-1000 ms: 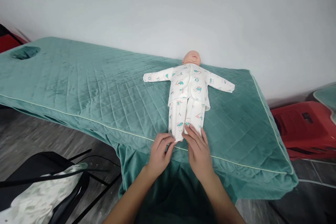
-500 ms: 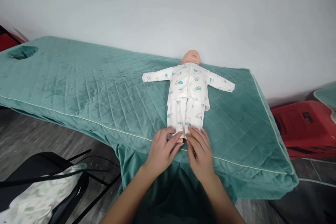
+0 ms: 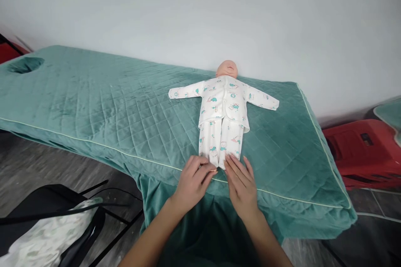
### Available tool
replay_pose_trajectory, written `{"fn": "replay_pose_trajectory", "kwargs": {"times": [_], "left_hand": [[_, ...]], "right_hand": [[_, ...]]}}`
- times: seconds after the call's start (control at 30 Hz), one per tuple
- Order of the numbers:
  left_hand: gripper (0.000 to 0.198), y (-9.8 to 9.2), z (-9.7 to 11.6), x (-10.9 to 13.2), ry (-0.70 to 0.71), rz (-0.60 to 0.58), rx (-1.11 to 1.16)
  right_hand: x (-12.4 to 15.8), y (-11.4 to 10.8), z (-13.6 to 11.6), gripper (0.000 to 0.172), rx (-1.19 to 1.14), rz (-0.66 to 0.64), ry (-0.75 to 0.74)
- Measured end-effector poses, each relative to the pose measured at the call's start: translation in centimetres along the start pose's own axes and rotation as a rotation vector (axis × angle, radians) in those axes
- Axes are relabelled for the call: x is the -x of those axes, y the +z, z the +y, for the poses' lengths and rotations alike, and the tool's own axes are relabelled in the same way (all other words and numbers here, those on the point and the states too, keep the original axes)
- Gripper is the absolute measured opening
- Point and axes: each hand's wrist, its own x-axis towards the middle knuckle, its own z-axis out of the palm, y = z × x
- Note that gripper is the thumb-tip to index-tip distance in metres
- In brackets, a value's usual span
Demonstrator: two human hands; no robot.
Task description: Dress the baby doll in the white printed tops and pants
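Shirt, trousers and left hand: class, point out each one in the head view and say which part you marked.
Shirt (image 3: pixel 223 99), head view: middle of the front.
Trousers (image 3: pixel 209 138), head view: the leg on the picture's left.
Left hand (image 3: pixel 191 182), head view: back of the hand.

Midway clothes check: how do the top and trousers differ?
The top spreads its sleeves; the trousers lie straight, legs side by side. The top's hem lies over the trousers. The left hand and right hand are at the trousers' leg ends, not the top. Both garments are white with teal prints.
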Motion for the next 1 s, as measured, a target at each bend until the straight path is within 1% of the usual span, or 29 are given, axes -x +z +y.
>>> {"fn": "replay_pose_trajectory", "kwargs": {"times": [0.17,0.23,0.3,0.33,0.4,0.43,0.47,0.5,0.57,0.67,0.73,0.77,0.83,0.87,0.93,1.0], "left_hand": [[0.02,-0.4,-0.1,0.2,0.009,0.002,-0.003],[0.022,-0.7,-0.7,-0.1,-0.004,0.028,0.033],[0.02,-0.9,-2.2,-0.9,-0.065,0.083,0.081],[0.018,-0.9,-3.2,-1.5,-0.118,0.124,0.108],[0.018,-0.9,-5.4,-3.3,-0.245,0.198,0.161],[0.021,-0.8,-6.4,-4.4,-0.297,0.215,0.179],[0.026,-0.7,-7.1,-5.6,-0.319,0.204,0.18],[0.03,-0.5,-7.7,-6.7,-0.309,0.183,0.162],[0.035,0.0,-7.8,-8.9,-0.224,0.126,0.083],[0.039,1.0,-6.6,-11.4,-0.079,0.039,-0.101],[0.035,1.8,-5.8,-12.6,-0.044,-0.03,-0.238],[0.03,2.1,-5.5,-13.0,-0.04,-0.054,-0.297],[0.017,2.4,-5.2,-13.6,-0.025,-0.07,-0.374],[0.014,2.4,-5.2,-13.8,-0.004,-0.069,-0.39],[0.017,2.4,-5.4,-13.9,0.062,-0.068,-0.389],[0.021,2.2,-5.5,-13.7,0.121,-0.074,-0.372]], "right_hand": [[0.3,-0.4,0.1,0.058,-0.008,0.021,-0.09],[0.1,-0.7,0.2,0.056,-0.033,0.016,-0.086],[-0.6,-1.2,0.6,0.053,-0.078,0.037,-0.053],[-1.2,-1.6,1.0,0.051,-0.096,0.064,-0.021],[-3.1,-2.2,2.2,0.049,-0.097,0.125,0.06],[-4.2,-2.4,3.0,0.05,-0.073,0.138,0.101],[-5.5,-2.6,3.9,0.051,-0.034,0.139,0.125],[-6.8,-2.5,4.7,0.052,0.013,0.121,0.138],[-9.4,-2.1,6.2,0.049,0.103,0.072,0.133],[-12.3,-0.7,7.4,0.039,0.228,-0.02,0.095],[-13.6,0.2,7.8,0.033,0.29,-0.075,0.068],[-14.1,0.5,7.9,0.029,0.299,-0.092,0.057],[-14.7,0.8,8.0,0.024,0.261,-0.08,0.044],[-14.9,0.8,8.1,0.024,0.22,-0.053,0.037],[-15.1,0.8,8.2,0.026,0.132,0.01,0.019],[-14.9,0.7,8.2,0.027,0.081,0.034,-0.005]]}}
